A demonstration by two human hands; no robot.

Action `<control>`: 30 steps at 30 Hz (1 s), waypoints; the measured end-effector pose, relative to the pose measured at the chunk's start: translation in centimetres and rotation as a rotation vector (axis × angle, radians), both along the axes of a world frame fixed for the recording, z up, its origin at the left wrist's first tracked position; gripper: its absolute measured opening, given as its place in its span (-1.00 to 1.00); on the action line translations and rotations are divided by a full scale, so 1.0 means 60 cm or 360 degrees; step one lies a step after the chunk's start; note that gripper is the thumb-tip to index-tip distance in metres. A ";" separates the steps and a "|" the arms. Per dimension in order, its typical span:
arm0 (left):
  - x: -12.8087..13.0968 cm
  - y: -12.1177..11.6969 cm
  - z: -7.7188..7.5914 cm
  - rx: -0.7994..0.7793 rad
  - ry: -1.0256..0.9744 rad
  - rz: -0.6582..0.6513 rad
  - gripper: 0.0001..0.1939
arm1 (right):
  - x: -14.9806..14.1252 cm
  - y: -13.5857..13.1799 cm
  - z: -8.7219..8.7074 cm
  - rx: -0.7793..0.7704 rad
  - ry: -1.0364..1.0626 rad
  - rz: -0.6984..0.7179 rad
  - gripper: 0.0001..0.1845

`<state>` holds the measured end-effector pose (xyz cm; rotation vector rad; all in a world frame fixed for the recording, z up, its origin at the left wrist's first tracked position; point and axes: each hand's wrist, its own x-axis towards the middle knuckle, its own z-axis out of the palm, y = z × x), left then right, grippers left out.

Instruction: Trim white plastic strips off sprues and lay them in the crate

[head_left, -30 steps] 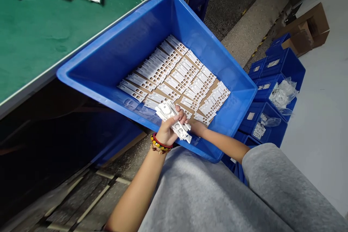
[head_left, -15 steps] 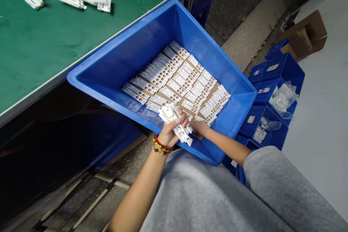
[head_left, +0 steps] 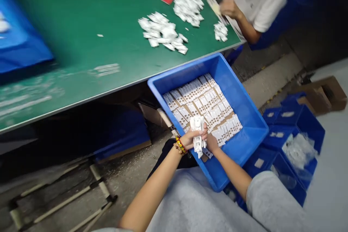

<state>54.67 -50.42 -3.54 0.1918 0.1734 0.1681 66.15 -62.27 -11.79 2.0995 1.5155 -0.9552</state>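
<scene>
We've got the left hand (head_left: 191,138) closed firmly round a bundle of white plastic pieces (head_left: 197,123), thumb across the top, fingertips coming round the right side. Both ends of the bundle stick out past the grip, likely so single pieces can be slid off easily. The right hand (head_left: 212,144) is just beside it, partly hidden by the bundle; we can't tell how far its fingers are spread or whether they have hold of anything.

Both hands are over the near-left edge of the blue box (head_left: 239,98), bundle inside that edge, probably to keep the reach short. Beyond, white strips (head_left: 206,99) lie side by side in rows on cardboard (head_left: 223,121), presumably to keep them flat and countable. The rows run towards the far corner; bare blue shows along the right edge.

The box's far-left edge sits against the front edge of the green table (head_left: 73,11). We see loose piles (head_left: 163,32) near its right corner, and a co-worker's hand (head_left: 230,8) at the right edge.
</scene>
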 end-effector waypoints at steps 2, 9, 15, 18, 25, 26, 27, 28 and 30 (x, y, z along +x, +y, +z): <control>0.002 -0.003 -0.006 0.0041 -0.0033 0.0063 -0.60 | 0.002 0.009 0.010 0.0075 -0.0060 -0.0009 -0.64; 0.018 -0.010 -0.018 0.0110 -0.0224 -0.0009 -0.76 | 0.005 -0.010 0.087 0.0363 -0.0154 -0.0171 -0.66; -0.086 -0.028 -0.031 0.0061 -0.0439 -0.0152 -0.91 | -0.067 -0.085 0.208 0.1048 0.0085 -0.1170 -0.47; -0.254 -0.018 -0.072 0.0013 -0.0467 -0.0176 -0.70 | -0.166 -0.065 0.217 0.1172 0.0330 -0.1397 -0.43; -0.626 -0.083 -0.231 -0.0383 0.0021 0.0855 -0.69 | -0.488 0.103 -0.092 0.0634 0.0948 -0.1122 -0.34; -0.647 -0.110 -0.263 -0.0561 0.0115 0.1064 -0.69 | -0.523 0.122 -0.156 0.0500 0.0990 -0.1064 -0.34; -0.661 -0.138 -0.298 -0.0726 0.0218 0.1217 -0.68 | -0.550 0.139 -0.217 0.0338 0.0980 -0.0998 -0.35; -0.670 -0.165 -0.333 -0.0850 0.0290 0.1285 -0.66 | -0.571 0.153 -0.276 0.0281 0.0948 -0.0964 -0.38; -0.679 -0.207 -0.402 -0.0993 0.0372 0.1425 -0.63 | -0.594 0.178 -0.383 0.0217 0.0899 -0.0892 -0.44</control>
